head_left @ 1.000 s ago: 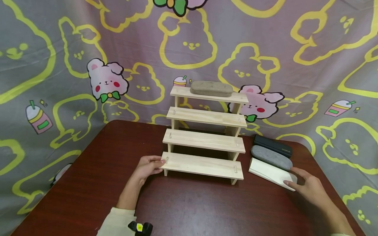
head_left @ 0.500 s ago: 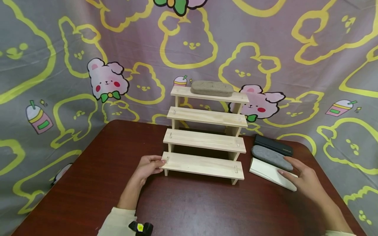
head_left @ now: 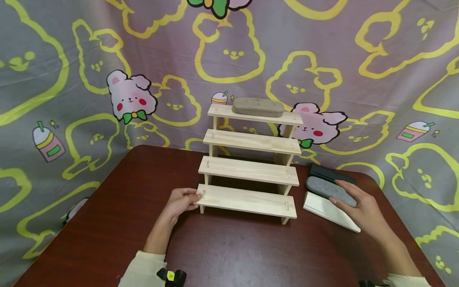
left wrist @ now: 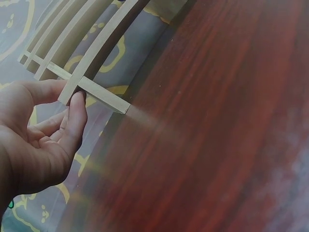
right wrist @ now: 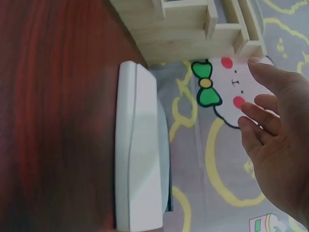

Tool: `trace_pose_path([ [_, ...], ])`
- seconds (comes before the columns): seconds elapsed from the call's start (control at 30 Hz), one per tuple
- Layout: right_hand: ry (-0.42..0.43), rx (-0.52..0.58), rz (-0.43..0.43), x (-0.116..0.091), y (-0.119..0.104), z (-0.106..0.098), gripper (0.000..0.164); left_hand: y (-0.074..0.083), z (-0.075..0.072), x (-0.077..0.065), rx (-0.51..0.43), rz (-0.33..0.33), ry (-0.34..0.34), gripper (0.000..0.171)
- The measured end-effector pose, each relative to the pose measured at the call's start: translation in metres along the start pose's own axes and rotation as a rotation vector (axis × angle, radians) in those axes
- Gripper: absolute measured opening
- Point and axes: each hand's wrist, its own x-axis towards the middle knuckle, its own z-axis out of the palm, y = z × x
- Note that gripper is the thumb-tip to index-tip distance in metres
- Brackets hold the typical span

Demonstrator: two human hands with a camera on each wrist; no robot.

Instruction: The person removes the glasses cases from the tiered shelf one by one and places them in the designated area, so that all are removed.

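Observation:
A tiered wooden rack point(head_left: 247, 171) of pale boards stands mid-table. My left hand point(head_left: 181, 203) pinches the left end of its lowest board; in the left wrist view, thumb and forefinger point(left wrist: 50, 91) lie on either side of that board. To the right, three eyeglass cases lie side by side: a white one point(head_left: 328, 211) in front, a grey felt one point(head_left: 324, 189), and a black one point(head_left: 318, 171) at the back. Over the grey and white cases hovers my right hand point(head_left: 367, 213), fingers apart and nothing held. The right wrist view shows its fingers loosely bent, beyond the white case.
On the rack's top board rests a brown felt case point(head_left: 257, 107). The dark red-brown table point(head_left: 251, 255) reaches back to a grey cartoon-print cloth point(head_left: 172, 52) that hangs behind and along both sides.
My right hand has moved left and away from me, from the white case's right end to above the grey case. The left hand keeps its pinch on the rack.

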Motion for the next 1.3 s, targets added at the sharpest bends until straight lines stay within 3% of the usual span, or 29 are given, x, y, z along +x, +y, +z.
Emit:
trace_pose_path([
  [0.53, 0.086, 0.112, -0.153, 0.025, -0.026, 0.010, 0.061, 0.002, 0.001, 0.000, 0.011, 0.018, 0.030, 0.038],
  [0.9, 0.074, 0.138, -0.195, 0.052, -0.056, 0.006, 0.058, 0.001, 0.001, 0.000, 0.000, 0.016, 0.029, 0.039],
  [1.3, 0.032, 0.124, -0.138, 0.070, -0.075, 0.008, 0.059, 0.001, 0.002, 0.000, -0.016, 0.024, 0.032, 0.039],
])
